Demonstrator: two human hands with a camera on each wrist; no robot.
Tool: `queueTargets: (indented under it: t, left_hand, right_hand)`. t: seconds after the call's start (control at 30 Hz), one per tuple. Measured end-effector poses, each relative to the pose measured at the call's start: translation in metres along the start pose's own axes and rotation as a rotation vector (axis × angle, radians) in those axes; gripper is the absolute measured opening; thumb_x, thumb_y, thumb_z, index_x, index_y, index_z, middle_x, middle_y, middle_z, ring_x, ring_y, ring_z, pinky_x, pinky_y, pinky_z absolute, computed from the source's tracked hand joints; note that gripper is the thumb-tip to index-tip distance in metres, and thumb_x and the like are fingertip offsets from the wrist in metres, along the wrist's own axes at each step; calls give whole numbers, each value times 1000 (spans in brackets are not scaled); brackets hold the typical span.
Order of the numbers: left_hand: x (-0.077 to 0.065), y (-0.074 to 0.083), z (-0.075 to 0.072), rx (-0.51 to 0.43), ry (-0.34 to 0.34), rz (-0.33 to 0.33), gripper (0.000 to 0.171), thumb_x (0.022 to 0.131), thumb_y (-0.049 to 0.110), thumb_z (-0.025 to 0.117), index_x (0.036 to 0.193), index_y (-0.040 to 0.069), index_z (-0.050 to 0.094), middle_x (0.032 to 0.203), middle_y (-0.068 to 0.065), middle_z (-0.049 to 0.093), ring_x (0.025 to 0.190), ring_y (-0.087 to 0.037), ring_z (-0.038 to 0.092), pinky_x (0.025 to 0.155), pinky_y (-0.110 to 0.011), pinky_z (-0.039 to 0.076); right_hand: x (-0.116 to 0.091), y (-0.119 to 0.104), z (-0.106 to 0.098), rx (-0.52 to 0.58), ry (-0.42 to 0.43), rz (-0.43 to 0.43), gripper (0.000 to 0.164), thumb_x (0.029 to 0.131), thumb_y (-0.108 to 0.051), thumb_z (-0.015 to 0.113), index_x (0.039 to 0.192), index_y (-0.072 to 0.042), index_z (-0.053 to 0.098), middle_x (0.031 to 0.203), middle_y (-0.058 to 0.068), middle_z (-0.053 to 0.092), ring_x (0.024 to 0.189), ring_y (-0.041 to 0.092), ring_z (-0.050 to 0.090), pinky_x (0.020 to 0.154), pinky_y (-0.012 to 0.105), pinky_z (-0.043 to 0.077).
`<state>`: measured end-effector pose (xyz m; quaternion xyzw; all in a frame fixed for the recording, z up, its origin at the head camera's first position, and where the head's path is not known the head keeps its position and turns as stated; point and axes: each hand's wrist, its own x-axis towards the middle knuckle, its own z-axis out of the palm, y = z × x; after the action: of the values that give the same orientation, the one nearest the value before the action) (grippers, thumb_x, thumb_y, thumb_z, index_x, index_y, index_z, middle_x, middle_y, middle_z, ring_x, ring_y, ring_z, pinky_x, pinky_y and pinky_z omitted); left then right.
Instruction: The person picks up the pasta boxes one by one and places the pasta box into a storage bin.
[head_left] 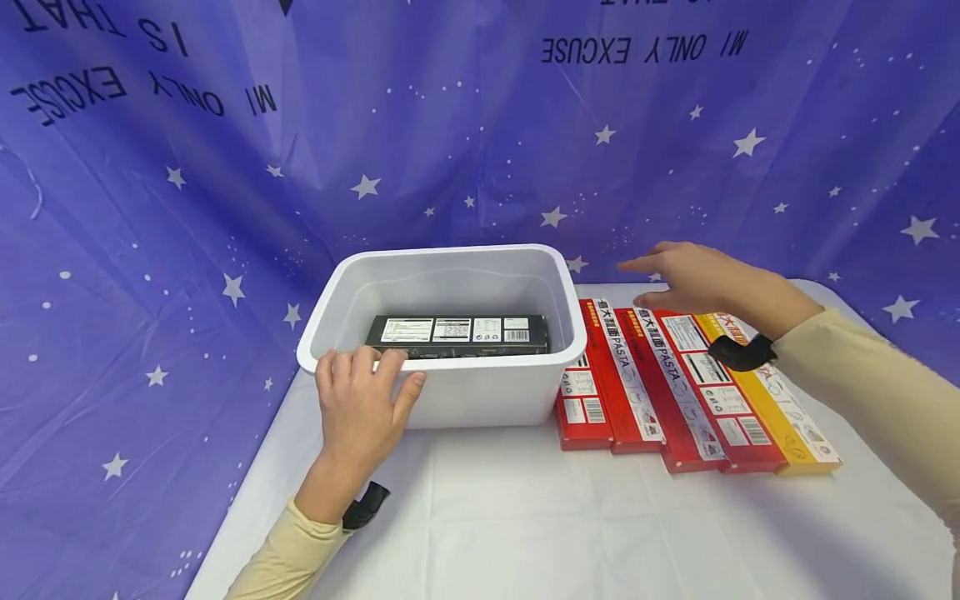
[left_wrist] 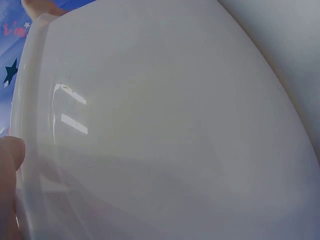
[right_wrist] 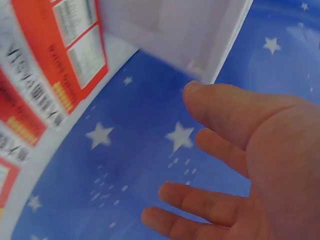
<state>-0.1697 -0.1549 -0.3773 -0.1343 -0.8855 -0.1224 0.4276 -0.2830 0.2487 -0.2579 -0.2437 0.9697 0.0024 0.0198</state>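
Note:
A white plastic bin point(head_left: 480, 392) stands on the table, holding a black pasta box point(head_left: 456, 333) that lies lengthwise inside. My left hand point(head_left: 358, 408) grips the bin's near rim at its left end, fingers over the edge and thumb on the outside. The left wrist view is mostly filled by the bin's glossy wall point(left_wrist: 165, 115), with the thumb point(left_wrist: 12, 152) at its rim. My right hand point(head_left: 693, 279) hovers with nothing in it, fingers extended toward the bin, above the far ends of the pasta boxes. In the right wrist view its fingers point(right_wrist: 205, 200) are spread apart.
Right of the bin, several red pasta boxes point(head_left: 626, 375) lie side by side, close against it, with a yellow pasta box point(head_left: 780, 417) at the outer end. A purple cloth with stars point(head_left: 465, 125) hangs behind and to the left of the white-covered table point(head_left: 510, 517).

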Motion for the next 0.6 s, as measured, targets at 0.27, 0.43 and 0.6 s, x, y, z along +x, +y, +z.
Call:
queueTargets:
  t: [0.27,0.43,0.6]
  left_hand:
    - [0,0,0,0,-13,0,66,105,62,30,101,6,64,90,-19,58,86,-42,51,101,-64,32]
    - [1,1,0,-1,-6,5,65,105,62,30,101,6,64,89,-19,57,85,-43,51,100,-64,32]
    - [0,1,0,-1,1,4,66,105,62,30,101,7,65,89,-19,57,85,-42,51,99,-63,33]
  right_hand:
    - [-36,48,29,51,13,86,62,89,-30,77,144,-9,57,131,31,62,116,51,61,86,63,56]
    - [-62,75,50,111,-1,162,68,90,-33,76,147,-4,52,133,36,59,118,56,58,85,63,56]
    - [-86,100,70,147,5,216,72,89,-32,77,147,1,49,130,41,56,112,56,59,77,59,59]
